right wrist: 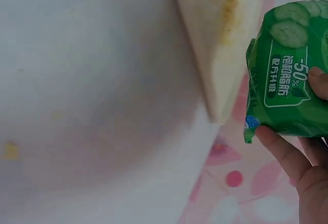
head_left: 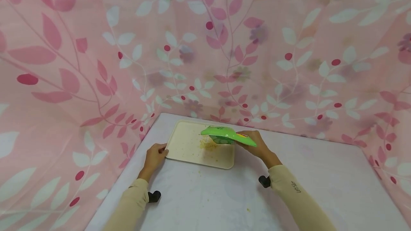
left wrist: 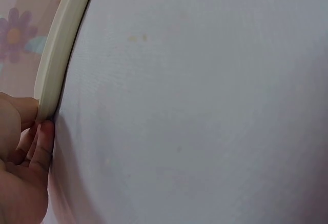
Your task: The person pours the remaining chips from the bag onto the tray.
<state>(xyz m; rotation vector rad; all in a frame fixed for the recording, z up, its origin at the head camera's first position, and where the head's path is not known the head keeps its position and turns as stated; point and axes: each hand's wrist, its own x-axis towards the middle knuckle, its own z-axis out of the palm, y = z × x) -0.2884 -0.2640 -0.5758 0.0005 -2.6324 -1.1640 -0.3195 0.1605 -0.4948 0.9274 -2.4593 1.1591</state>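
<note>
- Two tan sleeves (head_left: 298, 195) come in at the bottom of the head view, nearest the camera.
- Pink cloth (head_left: 224, 45) with leaves and flowers on it fills the top and both sides.
- White table (head_left: 321, 177) fills the lower middle.
- Tray (head_left: 183, 147): cream, just left of the middle of the frame. Its long way goes from left to right, with the right end a bit lower. It lies to the right of the left hand, which is the nearer one to its left edge.
- Bag (head_left: 221, 131): green, held up over the right part of the tray. What seems to matter most is that the bag is above the crumbs. Its long way goes left to right, dipping at the right end. It lies left of the right hand. In the right wrist view, its cucumber picture is at the right side. I cannot tell if the bag is torn.
- Right hand (head_left: 260, 144): holds the bag by its right end, with a fingertip on its front.
- Left hand (head_left: 155, 158): pinches the tray's left edge, near the lower left corner.
- Crumbs (head_left: 208, 145): yellow, in a patch on the tray, just under the bag. A few more bits dot the table, low in the frame.
</note>
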